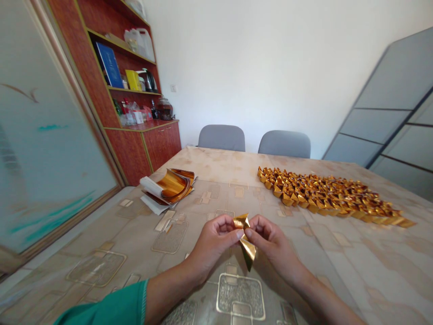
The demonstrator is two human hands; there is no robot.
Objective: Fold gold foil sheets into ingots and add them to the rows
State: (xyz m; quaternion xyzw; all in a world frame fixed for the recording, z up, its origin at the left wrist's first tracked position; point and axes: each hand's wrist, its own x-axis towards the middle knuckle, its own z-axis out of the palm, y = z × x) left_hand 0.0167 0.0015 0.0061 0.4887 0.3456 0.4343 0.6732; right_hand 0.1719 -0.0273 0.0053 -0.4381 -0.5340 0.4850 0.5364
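Observation:
A piece of folded gold foil paper (pixel 248 251) is held just above the table, between my two hands. My left hand (pixel 216 239) pinches its left side, the thumb pressed near the middle fold. From the other side my right hand (pixel 272 239) grips it with thumb and curled fingers. One pointed end sticks up past the fingertips and a longer point hangs down toward me. The fingers partly cover the middle of the paper. To the left lies a curled stack of gold foil paper sheets (pixel 176 186) with white backing.
Rows of folded gold paper pieces (pixel 324 194) cover the table's right side. The table (pixel 233 164) has a patterned cover. Two grey chairs (pixel 221 137) stand behind it. A wooden cabinet (pixel 162 143) with loaded shelves is at the back left, near a frosted glass panel (pixel 50 149).

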